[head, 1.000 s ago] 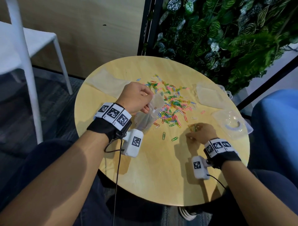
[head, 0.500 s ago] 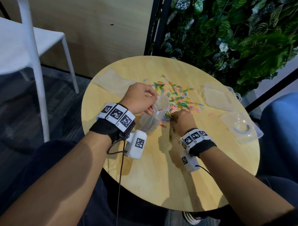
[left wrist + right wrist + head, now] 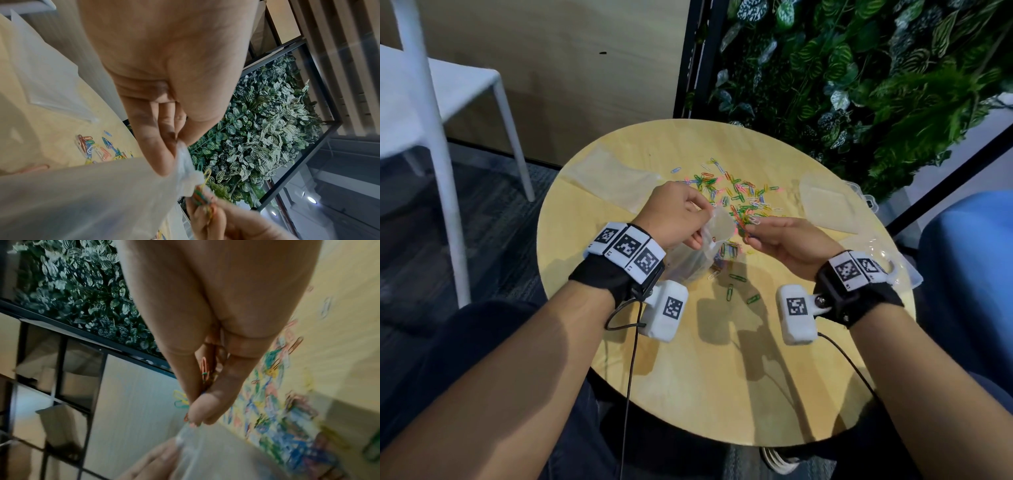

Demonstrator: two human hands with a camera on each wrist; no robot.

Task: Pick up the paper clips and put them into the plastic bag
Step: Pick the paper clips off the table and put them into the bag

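Note:
A heap of coloured paper clips [image 3: 739, 198] lies on the far middle of the round wooden table [image 3: 722, 377]. My left hand [image 3: 681, 216] pinches the rim of a clear plastic bag [image 3: 709, 246] and holds it up over the table; the pinch shows in the left wrist view [image 3: 176, 152]. My right hand [image 3: 774, 236] pinches a small bunch of clips [image 3: 205, 369] between thumb and fingers right at the bag's mouth [image 3: 203, 194]. A few clips [image 3: 732, 289] lie loose on the table below the hands.
Flat clear bags lie at the far left [image 3: 613, 178] and far right [image 3: 825, 205] of the table. A clear plastic box [image 3: 876, 253] sits at the right edge. A white chair [image 3: 431, 102] stands to the left, a leafy plant wall [image 3: 859, 68] behind.
My right hand has come up from the table at the right with clips and moved left to the bag's mouth. The left hand has kept hold of the bag.

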